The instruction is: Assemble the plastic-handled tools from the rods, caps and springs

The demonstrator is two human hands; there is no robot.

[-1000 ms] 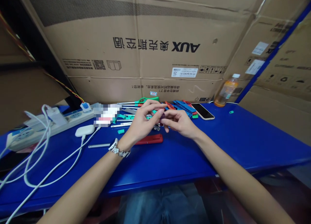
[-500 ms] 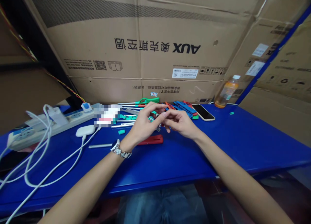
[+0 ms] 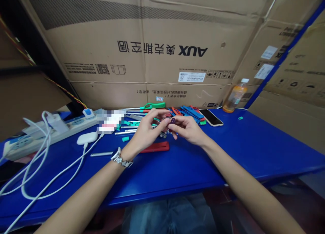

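My left hand (image 3: pixel 150 129), with a metal-banded watch (image 3: pixel 122 157) on its wrist, and my right hand (image 3: pixel 190 129) meet above the middle of the table. Thumbs and forefingers are pinched together, fingertips touching. A small dark purple spot (image 3: pixel 173 121) shows at the fingertips; whether it is a held piece or a fingernail I cannot tell. Just beneath lies a small metallic part (image 3: pixel 163 134), partly hidden by my left hand. A red lighter handle (image 3: pixel 158 147) and a metal tube (image 3: pixel 101 154) lie nearer me, my left wrist covering the stretch between them.
Behind my hands lie a green long lighter (image 3: pixel 155 105), several metal tubes (image 3: pixel 127 132) and blue plastic pieces (image 3: pixel 191 114). A phone (image 3: pixel 211 117) and drink bottle (image 3: pixel 235 98) stand rightward. White cables (image 3: pixel 45 159) and a power strip (image 3: pixel 78 122) occupy the left; cardboard (image 3: pixel 162 27) walls the back.
My hands stay together at nearly the same place, with the fingertips slightly shifted. The dark purple spot now shows between them. The whole view has moved a little.
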